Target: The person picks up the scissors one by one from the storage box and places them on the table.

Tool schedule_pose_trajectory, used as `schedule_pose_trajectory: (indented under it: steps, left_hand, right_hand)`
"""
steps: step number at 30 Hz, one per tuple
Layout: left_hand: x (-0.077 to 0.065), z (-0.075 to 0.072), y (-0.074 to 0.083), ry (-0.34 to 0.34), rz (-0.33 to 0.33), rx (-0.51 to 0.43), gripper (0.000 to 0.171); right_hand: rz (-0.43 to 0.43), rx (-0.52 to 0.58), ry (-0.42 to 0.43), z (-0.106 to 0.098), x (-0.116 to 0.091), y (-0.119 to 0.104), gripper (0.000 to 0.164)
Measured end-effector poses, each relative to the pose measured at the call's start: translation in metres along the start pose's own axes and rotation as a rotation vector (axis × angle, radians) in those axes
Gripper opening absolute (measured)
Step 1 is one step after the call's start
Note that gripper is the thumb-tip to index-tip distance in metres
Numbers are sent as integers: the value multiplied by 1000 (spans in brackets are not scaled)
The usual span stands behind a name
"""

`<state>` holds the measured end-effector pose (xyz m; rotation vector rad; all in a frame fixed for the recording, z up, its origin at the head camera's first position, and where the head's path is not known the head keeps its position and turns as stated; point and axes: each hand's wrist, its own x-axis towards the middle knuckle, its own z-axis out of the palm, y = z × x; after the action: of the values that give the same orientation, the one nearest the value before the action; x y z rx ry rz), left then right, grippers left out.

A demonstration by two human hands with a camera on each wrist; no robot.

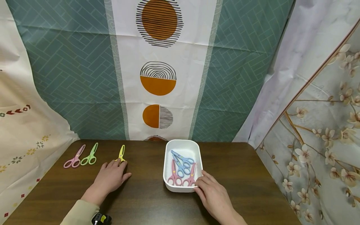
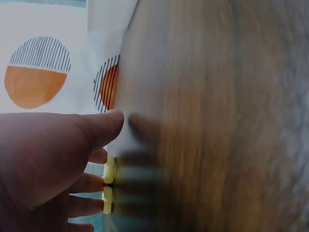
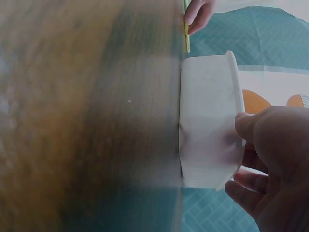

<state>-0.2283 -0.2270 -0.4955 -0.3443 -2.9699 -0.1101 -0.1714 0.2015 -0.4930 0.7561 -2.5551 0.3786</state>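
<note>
My left hand (image 1: pixel 111 177) lies over the handles of a pair of yellow scissors (image 1: pixel 122 152), its outstretched fingertips touching the finger loops. In the left wrist view those yellow loops (image 2: pixel 109 170) sit under the fingertips. To its left are pink scissors (image 1: pixel 74 158) and green scissors (image 1: pixel 91 155), flat on the table. My right hand (image 1: pixel 212 193) grips the near right corner of a white plastic box (image 1: pixel 167 162), thumb and fingers at the rim. Inside the box lie two blue scissors (image 1: pixel 182 162) and two pink scissors (image 1: pixel 174 175).
Everything stands on a dark brown wooden table (image 1: pixel 146 200). A green and white patterned cloth (image 1: pixel 197 47) hangs behind its far edge. Floral cloth (image 1: pixel 317 162) hangs on the right, and a cream cloth (image 1: pixel 25 131) on the left.
</note>
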Motion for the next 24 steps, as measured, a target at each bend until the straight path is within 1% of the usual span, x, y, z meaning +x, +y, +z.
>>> schedule_pose_trajectory:
  steps: [6,16,24]
  left_hand:
    - [3,3,-9,10,-3,-1,54]
    - [10,1,-20,-10,-25,6,52]
    - [14,2,-34,2,-35,-6,52]
  right_hand:
    - [7,-1,-8,0,0,0,11]
    - [2,5,2,0,0,0,11]
    - [-4,0,8,1,0,0,11]
